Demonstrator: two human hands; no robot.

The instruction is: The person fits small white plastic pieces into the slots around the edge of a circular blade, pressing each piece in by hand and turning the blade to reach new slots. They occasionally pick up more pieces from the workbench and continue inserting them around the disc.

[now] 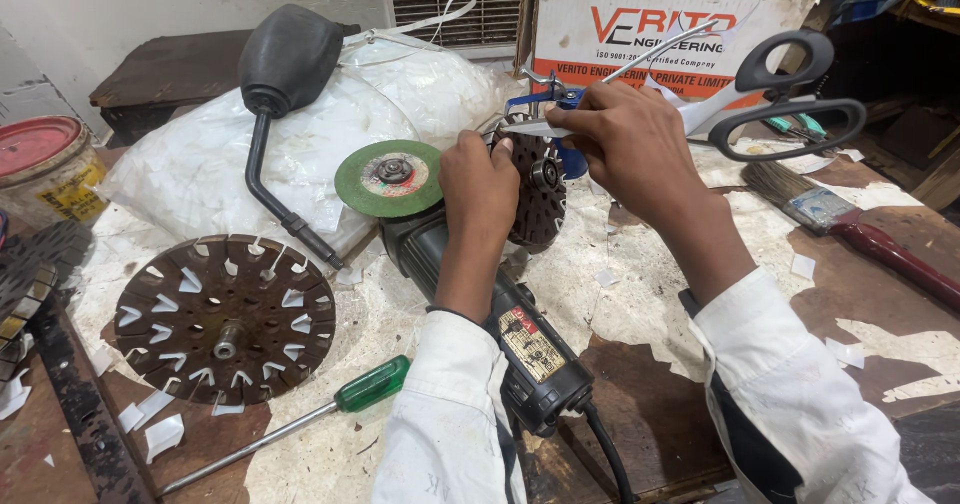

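A small dark slotted disc [540, 199] is held upright above the table [900, 344] by the left hand [480, 189], fingers pressed against its rim. A thin metal rod [655, 54] is pinched by the right hand [625, 144], fingers closed. An angle grinder [500, 314] with a green wheel [390, 177] lies just below.
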